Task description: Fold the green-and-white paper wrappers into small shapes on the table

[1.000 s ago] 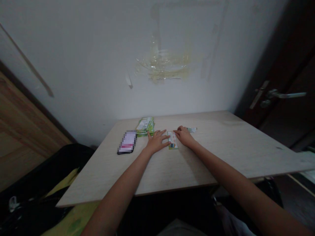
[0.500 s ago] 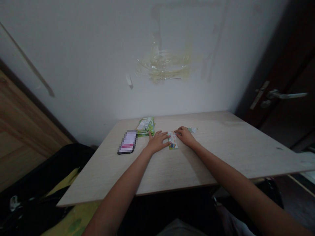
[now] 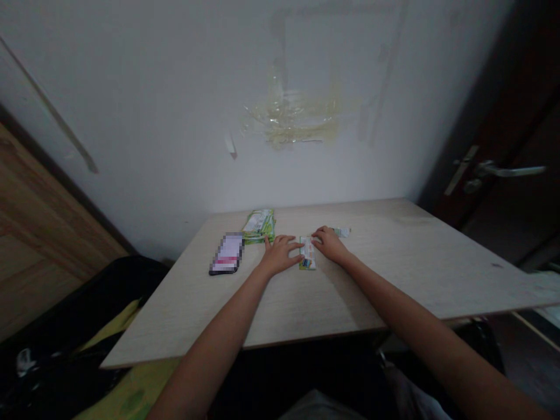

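A small printed leaflet [image 3: 307, 256], white with green and blue parts, lies on the table between my hands. It looks narrow, as if folded. My left hand [image 3: 280, 255] rests at its left edge with the fingers spread, thumb and forefinger touching the paper. At the upper right edge, my right hand [image 3: 329, 242] has its fingers bent and drawn together on the leaflet; the exact grip is hard to make out. Beyond the right hand lies another printed paper strip [image 3: 343, 232], partly covered by it. A stack of green and white leaflets [image 3: 259, 225] sits behind my left hand.
A phone [image 3: 227, 253] with a blurred-out screen lies left of the stack. The pale wooden table [image 3: 415, 262] meets a wall [image 3: 184, 116] with old tape at the back. To the right is a dark door with a metal handle [image 3: 511, 171].
The leaflet has shifted slightly towards me, and its near end sits a little lower. Both hands have stayed almost in place, the right one slightly nearer.
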The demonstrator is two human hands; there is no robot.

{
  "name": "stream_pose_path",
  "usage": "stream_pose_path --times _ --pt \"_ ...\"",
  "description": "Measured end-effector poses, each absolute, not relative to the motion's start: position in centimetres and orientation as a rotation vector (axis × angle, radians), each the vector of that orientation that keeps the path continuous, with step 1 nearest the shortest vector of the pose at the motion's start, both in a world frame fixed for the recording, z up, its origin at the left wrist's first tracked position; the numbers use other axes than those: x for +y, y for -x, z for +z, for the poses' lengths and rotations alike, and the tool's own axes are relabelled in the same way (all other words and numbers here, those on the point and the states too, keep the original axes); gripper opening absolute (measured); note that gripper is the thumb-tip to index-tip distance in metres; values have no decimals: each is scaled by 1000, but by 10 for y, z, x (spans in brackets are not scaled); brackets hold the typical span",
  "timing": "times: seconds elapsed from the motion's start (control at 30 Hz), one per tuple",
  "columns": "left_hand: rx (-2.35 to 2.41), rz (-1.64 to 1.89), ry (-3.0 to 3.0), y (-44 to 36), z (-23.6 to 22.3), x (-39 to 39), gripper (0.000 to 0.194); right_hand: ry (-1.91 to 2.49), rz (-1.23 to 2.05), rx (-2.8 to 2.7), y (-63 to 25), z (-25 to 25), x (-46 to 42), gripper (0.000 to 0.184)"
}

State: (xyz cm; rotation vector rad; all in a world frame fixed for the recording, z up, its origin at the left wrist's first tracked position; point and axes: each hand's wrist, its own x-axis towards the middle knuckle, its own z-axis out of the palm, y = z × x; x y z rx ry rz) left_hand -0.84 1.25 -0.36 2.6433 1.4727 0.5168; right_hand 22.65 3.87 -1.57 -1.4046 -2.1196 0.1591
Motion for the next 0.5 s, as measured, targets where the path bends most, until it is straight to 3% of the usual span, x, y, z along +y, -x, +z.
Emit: stream_pose_path --times 0.3,0.5 --pt "1555 817 -2375 -2 -4 11 48 1159 627 -1775 -227 -12 37 4" --pt "1553 1147 -2078 -8 3 13 17 1035 832 -1641 -219 -6 31 18"
